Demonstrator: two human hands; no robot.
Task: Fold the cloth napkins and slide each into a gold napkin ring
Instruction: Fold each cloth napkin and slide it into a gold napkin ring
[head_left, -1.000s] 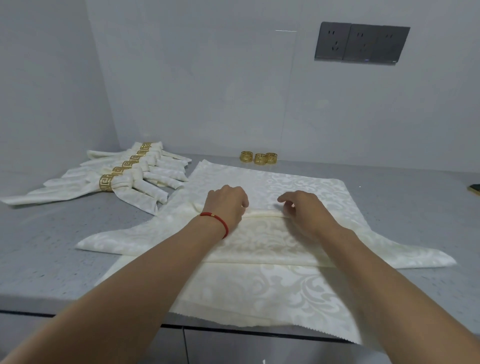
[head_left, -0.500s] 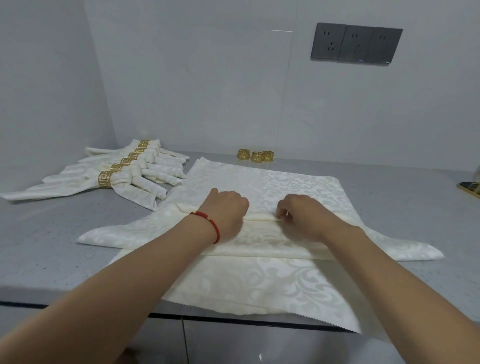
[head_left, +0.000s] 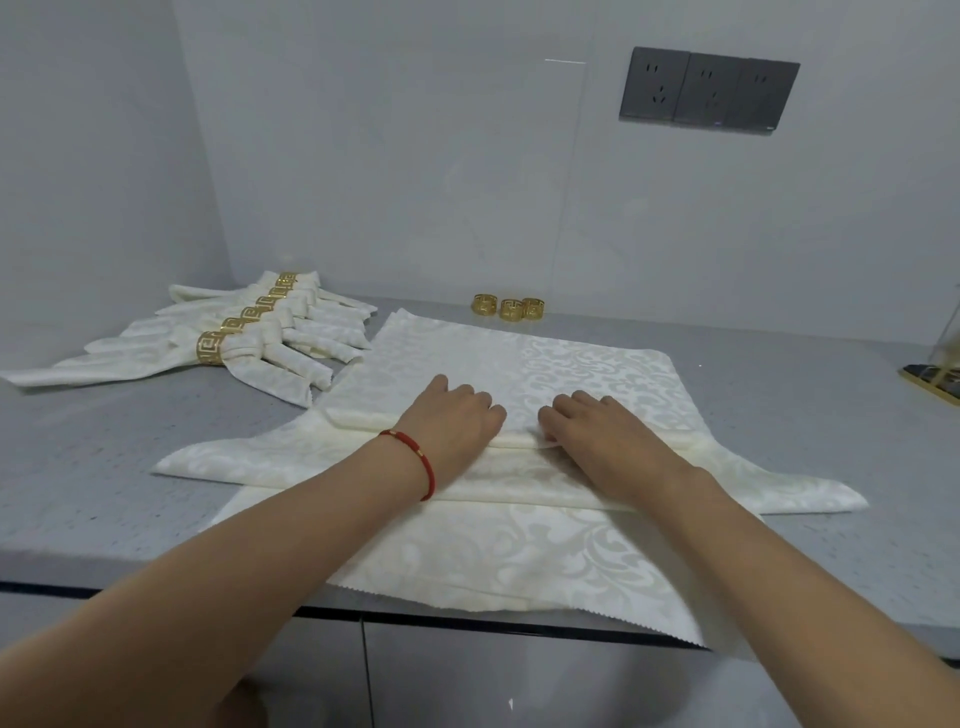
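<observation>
Folding is the step in hand: both hands sit at the centre of the frame on a cream napkin (head_left: 519, 364) spread over the grey counter (head_left: 104, 467), working a rolled pleat across its middle. The left hand (head_left: 452, 421) and the right hand (head_left: 597, 431) lie knuckles up on that ridge, fingers bent down over it — whether they pinch the fold or only press it, I cannot tell.

Next, I judge, the pleat must be carried further up the cloth and kept even at both ends, then gathered narrow enough for one of the three spare gold rings (head_left: 509, 307) at the back edge, upper centre. Finished ringed napkins (head_left: 249, 348) fan out at middle left.

Against half a second ago, the hands have crept slightly up the cloth and their fingers reach flatter — the roll has advanced.
</observation>
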